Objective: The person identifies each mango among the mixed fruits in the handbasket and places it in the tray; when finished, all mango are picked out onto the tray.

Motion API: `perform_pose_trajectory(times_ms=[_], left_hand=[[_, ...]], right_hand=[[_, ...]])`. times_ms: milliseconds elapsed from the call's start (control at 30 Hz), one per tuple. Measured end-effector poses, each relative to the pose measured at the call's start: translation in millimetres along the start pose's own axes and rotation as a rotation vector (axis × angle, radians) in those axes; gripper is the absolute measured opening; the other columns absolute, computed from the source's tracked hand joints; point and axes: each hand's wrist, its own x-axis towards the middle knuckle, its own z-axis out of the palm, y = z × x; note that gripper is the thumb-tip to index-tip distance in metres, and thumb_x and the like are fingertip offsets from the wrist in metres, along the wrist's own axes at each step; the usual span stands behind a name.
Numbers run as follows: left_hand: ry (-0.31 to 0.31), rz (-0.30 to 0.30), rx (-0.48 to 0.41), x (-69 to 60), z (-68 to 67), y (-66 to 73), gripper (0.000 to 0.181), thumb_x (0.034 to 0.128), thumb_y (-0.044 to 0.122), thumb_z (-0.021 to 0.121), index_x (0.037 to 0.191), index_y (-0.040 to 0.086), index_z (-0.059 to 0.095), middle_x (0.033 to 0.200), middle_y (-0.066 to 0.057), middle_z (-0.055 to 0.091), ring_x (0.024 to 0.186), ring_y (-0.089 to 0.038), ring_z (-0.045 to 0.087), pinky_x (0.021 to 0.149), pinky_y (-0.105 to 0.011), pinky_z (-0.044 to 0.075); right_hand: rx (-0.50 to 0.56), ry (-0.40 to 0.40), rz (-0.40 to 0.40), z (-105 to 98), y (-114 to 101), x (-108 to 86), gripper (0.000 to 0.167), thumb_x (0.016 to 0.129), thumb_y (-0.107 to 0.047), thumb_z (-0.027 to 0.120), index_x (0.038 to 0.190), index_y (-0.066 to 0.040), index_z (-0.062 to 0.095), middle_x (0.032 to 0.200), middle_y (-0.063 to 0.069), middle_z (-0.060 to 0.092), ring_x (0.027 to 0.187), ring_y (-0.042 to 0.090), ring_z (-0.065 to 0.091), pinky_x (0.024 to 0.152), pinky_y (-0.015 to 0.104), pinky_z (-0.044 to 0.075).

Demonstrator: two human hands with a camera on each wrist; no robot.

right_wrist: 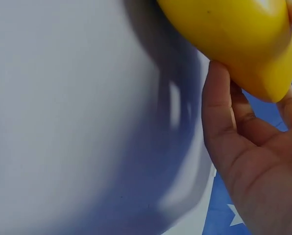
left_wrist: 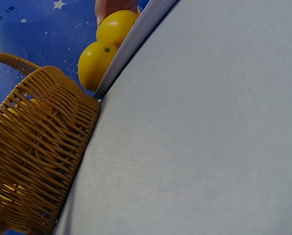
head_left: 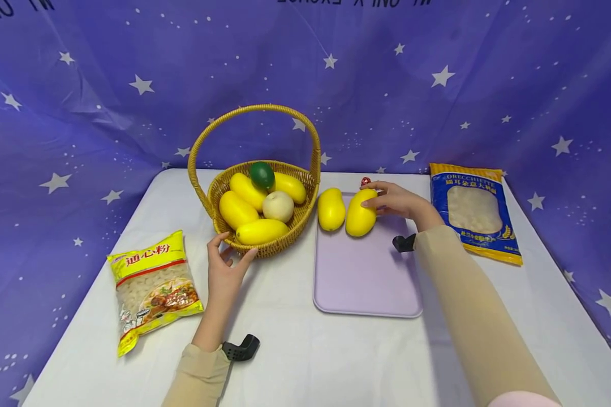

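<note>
A yellow mango (head_left: 361,212) lies in the fingers of my right hand (head_left: 394,200) over the far part of a lilac tray (head_left: 366,277). The right wrist view shows fingertips on both sides of the mango (right_wrist: 239,39); whether it touches the tray is unclear. Just left of it on the tray is a second mango (head_left: 331,210). My left hand (head_left: 225,268) holds the near left side of a wicker basket (head_left: 285,243), thumb and fingers against its wall. Inside are several yellow mangoes (head_left: 262,232), a dark green oval fruit (head_left: 262,174) and a pale round fruit (head_left: 278,207).
A yellow bag of pasta (head_left: 158,288) lies at the left of the white-covered table (head_left: 280,339). At the right is a blue orecchiette bag (head_left: 476,212). Behind the tray sits a small red item (head_left: 365,181), partly hidden. The basket's tall handle (head_left: 257,107) arches above it.
</note>
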Motion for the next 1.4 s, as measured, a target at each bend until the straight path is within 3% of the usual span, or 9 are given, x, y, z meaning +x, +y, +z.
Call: perform_pose_trajectory(times_ms=[167,500,767,967,1400], left_hand=[[0.0,0.003,-0.002,3.7,0.9,2.6,0.071,0.0836,0.037,0.076,0.139,0.018,0.034,0.145,-0.007,0.032,0.125,-0.029,0.046,0.104,-0.048,0.035],[-0.018,0.01,-0.015,8.1,3.0,6.6,0.073,0.0838,0.038,0.075,0.139,0.017,0.034,0.147,-0.007,0.03,0.126,-0.029,0.045,0.106,-0.049,0.033],[0.004,-0.007,-0.012,5.0,2.3,3.8,0.073,0.083,0.041,0.075,0.139,0.019,0.034,0.147,-0.005,0.03,0.125,-0.029,0.045,0.106,-0.049,0.033],[0.004,-0.012,-0.024,-0.9,2.1,0.9,0.071,0.0837,0.036,0.076,0.139,0.018,0.034,0.146,-0.005,0.03,0.124,-0.03,0.046,0.105,-0.05,0.034],[-0.003,-0.011,-0.004,-1.2,-0.5,0.2,0.072,0.0834,0.039,0.076,0.139,0.02,0.034,0.148,-0.003,0.03,0.125,-0.029,0.046,0.105,-0.05,0.033]], right_hand=[[0.031,0.017,0.01,-1.4,-0.3,7.5,0.07,0.089,-0.023,0.07,0.149,-0.016,0.036,0.147,0.013,0.029,0.118,0.03,0.045,0.099,0.042,0.044],[0.106,0.067,-0.037,5.5,-4.1,4.0,0.066,0.093,-0.02,0.064,0.151,-0.015,0.032,0.14,0.016,0.036,0.098,0.023,0.049,0.082,0.031,0.047],[0.038,0.139,-0.085,10.5,1.9,14.2,0.066,0.093,-0.028,0.065,0.15,-0.013,0.034,0.144,0.017,0.038,0.113,0.028,0.048,0.084,0.03,0.048],[-0.073,0.172,-0.08,15.5,4.7,6.0,0.069,0.092,-0.033,0.067,0.149,-0.012,0.036,0.142,0.021,0.041,0.119,0.031,0.049,0.091,0.036,0.049],[-0.051,0.179,-0.117,15.3,9.1,-7.0,0.073,0.092,-0.031,0.067,0.151,-0.011,0.029,0.146,0.021,0.037,0.127,0.036,0.044,0.099,0.047,0.043]])
